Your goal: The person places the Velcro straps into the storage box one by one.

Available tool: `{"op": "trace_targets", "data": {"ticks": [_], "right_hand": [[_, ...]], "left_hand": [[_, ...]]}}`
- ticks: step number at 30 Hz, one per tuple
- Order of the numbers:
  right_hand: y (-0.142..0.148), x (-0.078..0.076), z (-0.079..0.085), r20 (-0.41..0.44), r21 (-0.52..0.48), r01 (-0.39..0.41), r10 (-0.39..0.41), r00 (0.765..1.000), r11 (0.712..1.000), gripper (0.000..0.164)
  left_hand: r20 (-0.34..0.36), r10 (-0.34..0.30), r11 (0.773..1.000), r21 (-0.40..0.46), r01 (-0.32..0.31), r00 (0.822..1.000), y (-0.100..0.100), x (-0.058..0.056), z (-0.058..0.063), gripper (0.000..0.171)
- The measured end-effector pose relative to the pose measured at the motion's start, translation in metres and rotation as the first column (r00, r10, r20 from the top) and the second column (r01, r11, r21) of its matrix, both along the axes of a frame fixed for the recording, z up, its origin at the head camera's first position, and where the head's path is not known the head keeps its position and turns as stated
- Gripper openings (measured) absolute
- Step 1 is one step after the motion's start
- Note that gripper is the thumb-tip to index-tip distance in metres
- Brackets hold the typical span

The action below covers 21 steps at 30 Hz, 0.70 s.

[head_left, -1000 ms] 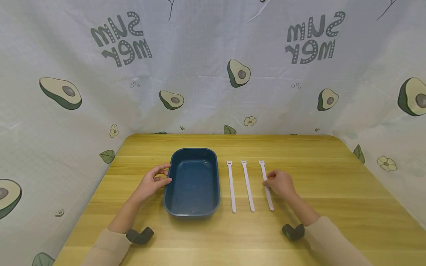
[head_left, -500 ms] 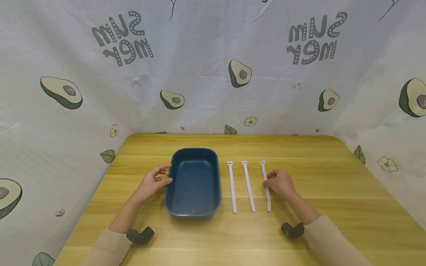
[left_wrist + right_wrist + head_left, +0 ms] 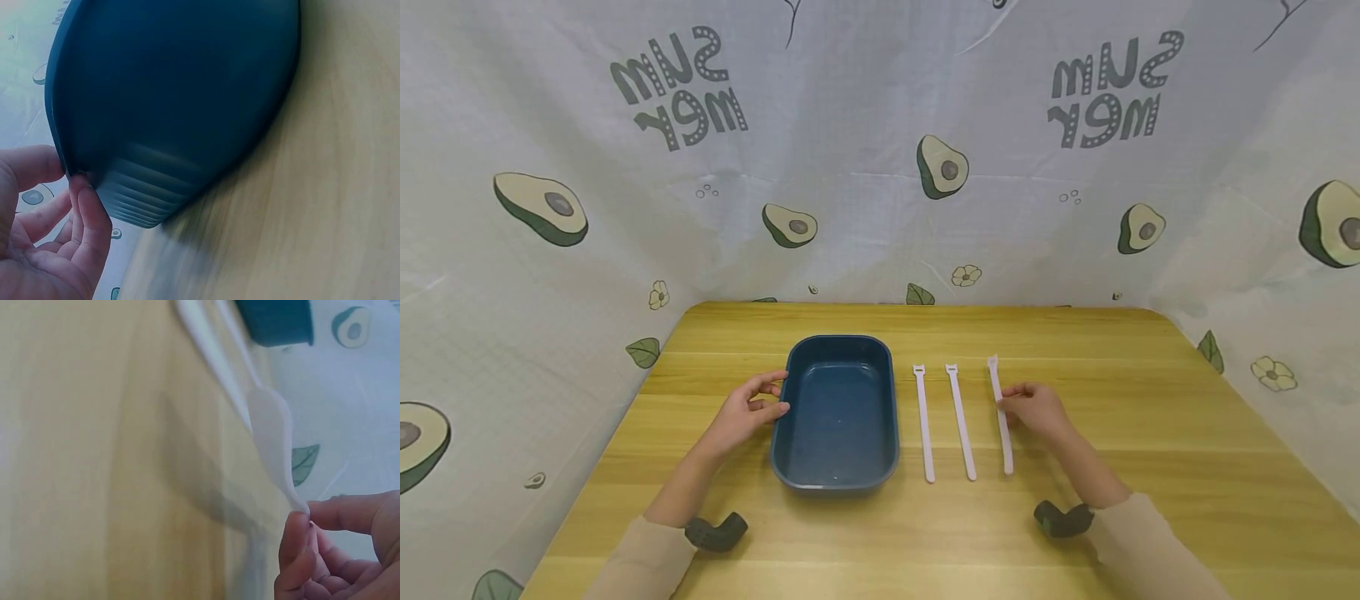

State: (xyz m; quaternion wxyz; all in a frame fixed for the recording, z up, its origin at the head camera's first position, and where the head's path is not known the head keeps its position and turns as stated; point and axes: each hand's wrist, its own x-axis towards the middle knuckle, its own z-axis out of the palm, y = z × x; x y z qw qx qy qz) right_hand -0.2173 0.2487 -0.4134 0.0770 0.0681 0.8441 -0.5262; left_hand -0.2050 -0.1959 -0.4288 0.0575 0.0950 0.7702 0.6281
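My left hand (image 3: 741, 415) pinches the left rim of a dark blue plastic basin (image 3: 837, 425), rectangular with rounded corners, with nothing lying in it. In the left wrist view, thumb and fingers meet over the basin's edge (image 3: 56, 134). My right hand (image 3: 1034, 408) pinches a white cable strap (image 3: 1005, 446) near its middle, the slotted head pointing away from me. A shadow beneath the strap (image 3: 273, 434) in the right wrist view shows it raised off the wood. Two matching straps, a nearer one (image 3: 962, 425) and a farther one (image 3: 924, 425), lie between basin and right hand.
All of this stands on a wood-grain table (image 3: 1075, 350). A pale cloth (image 3: 850, 125) printed with avocados hangs behind and at both sides. A dark curved piece sits at each wrist, the left piece (image 3: 718, 532) and the right piece (image 3: 1063, 518).
The right hand has lifted the rightmost strap from the table, and its angle has shifted slightly. My left hand and the basin have stayed in place.
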Motion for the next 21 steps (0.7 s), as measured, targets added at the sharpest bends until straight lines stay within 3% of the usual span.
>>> {"op": "trace_targets", "data": {"ticks": [3,10,21], "right_hand": [[-0.003,0.001,0.007,0.021,-0.046,0.013,-0.013,1.0,0.999,0.035],[-0.015,0.005,0.017,0.017,-0.049,0.014,-0.013,1.0,0.999,0.042],[-0.04,0.009,0.022,-0.012,-0.208,-0.003,0.0,1.0,0.978,0.042]], "left_hand": [[0.0,0.005,1.0,-0.001,-0.005,1.0,0.0,0.0,0.0,0.055],[-0.006,-0.007,1.0,-0.01,0.007,1.0,-0.001,0.0,0.0,0.055],[-0.004,-0.017,1.0,0.005,0.017,1.0,-0.001,-0.002,-0.001,0.055]]}}
